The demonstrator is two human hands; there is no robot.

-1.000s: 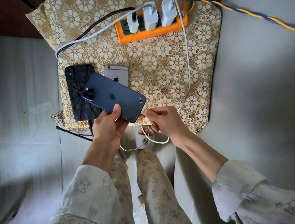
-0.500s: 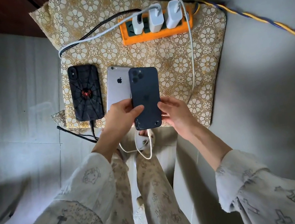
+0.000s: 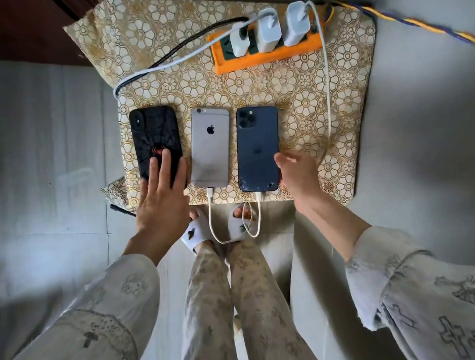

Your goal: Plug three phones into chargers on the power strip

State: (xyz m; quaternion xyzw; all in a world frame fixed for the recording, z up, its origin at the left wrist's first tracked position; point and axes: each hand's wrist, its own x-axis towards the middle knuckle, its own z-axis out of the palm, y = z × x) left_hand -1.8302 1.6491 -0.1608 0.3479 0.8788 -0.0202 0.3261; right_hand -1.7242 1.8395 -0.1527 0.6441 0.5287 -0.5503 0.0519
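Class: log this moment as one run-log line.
left hand: flat on black-cased phone | right hand: at blue phone edge | silver phone: cabled

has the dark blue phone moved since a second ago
Yes. The dark blue phone was held tilted over the silver phone; it now lies flat on the cloth at the silver phone's right.

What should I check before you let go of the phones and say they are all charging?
1. Three chargers sit in the orange power strip: ok.
2. Silver phone has a white cable at its bottom: ok.
3. Blue phone has a white cable at its bottom: ok.
4. Black-cased phone is plugged in: cannot tell, the left hand covers its bottom.
5. Right hand touches the blue phone's edge: ok.
6. Phones charging: cannot tell, all lie face down.
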